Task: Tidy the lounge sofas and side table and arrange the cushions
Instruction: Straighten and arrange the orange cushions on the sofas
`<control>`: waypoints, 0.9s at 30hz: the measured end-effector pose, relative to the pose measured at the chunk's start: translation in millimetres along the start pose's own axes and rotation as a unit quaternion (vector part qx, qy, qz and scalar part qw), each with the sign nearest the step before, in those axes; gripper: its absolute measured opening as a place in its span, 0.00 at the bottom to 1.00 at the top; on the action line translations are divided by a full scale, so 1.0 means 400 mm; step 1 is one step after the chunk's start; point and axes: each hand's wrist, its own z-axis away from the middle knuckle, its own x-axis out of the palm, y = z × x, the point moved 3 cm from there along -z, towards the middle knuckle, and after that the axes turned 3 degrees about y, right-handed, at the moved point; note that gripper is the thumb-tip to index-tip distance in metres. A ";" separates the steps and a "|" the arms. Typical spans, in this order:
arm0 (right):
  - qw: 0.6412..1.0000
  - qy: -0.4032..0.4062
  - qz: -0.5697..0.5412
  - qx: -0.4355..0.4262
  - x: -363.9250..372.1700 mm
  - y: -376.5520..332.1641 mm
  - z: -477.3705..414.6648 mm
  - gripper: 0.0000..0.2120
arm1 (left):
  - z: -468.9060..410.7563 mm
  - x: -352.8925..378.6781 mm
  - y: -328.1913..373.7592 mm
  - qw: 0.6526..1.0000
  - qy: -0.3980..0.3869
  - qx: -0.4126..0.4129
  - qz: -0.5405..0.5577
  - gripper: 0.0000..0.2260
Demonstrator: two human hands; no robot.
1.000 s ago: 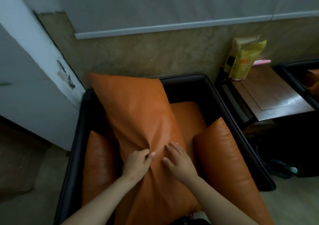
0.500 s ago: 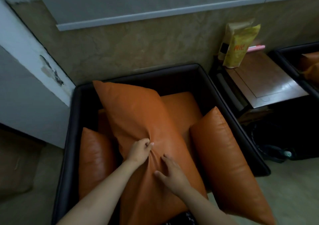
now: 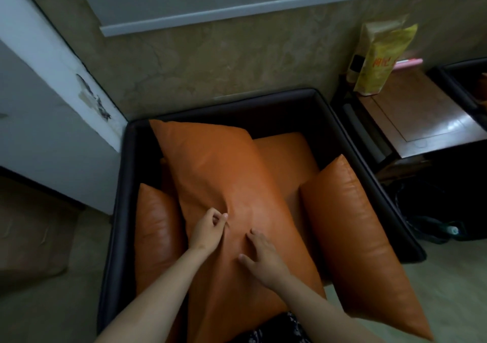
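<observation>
- My left hand (image 3: 208, 230): thumb and curled fingers pinch a raised fold of the large orange leather cushion (image 3: 224, 179), near its middle.
- My right hand (image 3: 263, 259): fingers straight and spread, the palm lying flat on the same cushion just beside the left hand; it grips nothing.
- Large orange leather cushion: lies lengthwise down the middle of the black-framed single sofa (image 3: 126, 184), its far corner touching the sofa's back left corner and its near end reaching the front edge.
- Orange leather seat pad (image 3: 284, 155): shows beneath the large cushion, toward the sofa's back right corner.
- Smaller orange leather cushion (image 3: 155, 240): stands on edge along the sofa's left arm, beside the large cushion.
- Long orange leather cushion (image 3: 355, 237): leans along the sofa's right arm, its near corner overhanging the front edge.
- Dark wooden side table (image 3: 427, 121): stands just beside the sofa's right arm, against the wall.
- Yellow paper bag (image 3: 379, 58): upright at the table's back left corner, with a flat pink item (image 3: 408, 62) behind it along the back edge.
</observation>
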 end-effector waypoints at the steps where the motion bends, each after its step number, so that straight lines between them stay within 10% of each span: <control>1: 1.000 -0.001 0.005 -0.004 0.007 -0.008 0.000 0.33 | 0.003 -0.008 -0.019 1.000 0.014 -0.011 0.009 0.07; 9: 0.999 -0.036 0.026 -0.015 0.060 -0.061 0.002 0.35 | 0.052 -0.048 -0.192 0.973 0.053 -0.217 0.048 0.33; 27: 1.000 -0.005 -0.009 0.014 0.068 -0.068 0.035 0.34 | 0.087 0.020 -0.280 0.917 0.019 -0.332 0.220 0.34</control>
